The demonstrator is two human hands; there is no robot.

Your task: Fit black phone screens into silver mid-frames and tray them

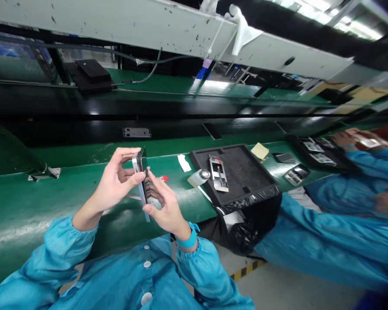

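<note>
Edge-on above the green bench (29,211), a smartphone (141,183) is held up between my two hands. My left hand (116,178) grips it from the left, fingers on its upper end and thumb across its side. A thin dark sheet or panel (144,158) stands along the phone's upper right face. Fingers of my right hand (164,202) press at that face and along the lower edge, with a blue wristband on the wrist. A small red item (163,178) lies behind my right fingers, partly hidden.
A black foam tray (245,172) at right carries an opened phone (218,174). Beside it stand a metal-topped bottle (199,177), a white scrap (184,163) and yellow notes (260,150). Phone parts (137,132) lie on the dark belt behind. A co-worker's sleeve (330,232) reaches in at right.
</note>
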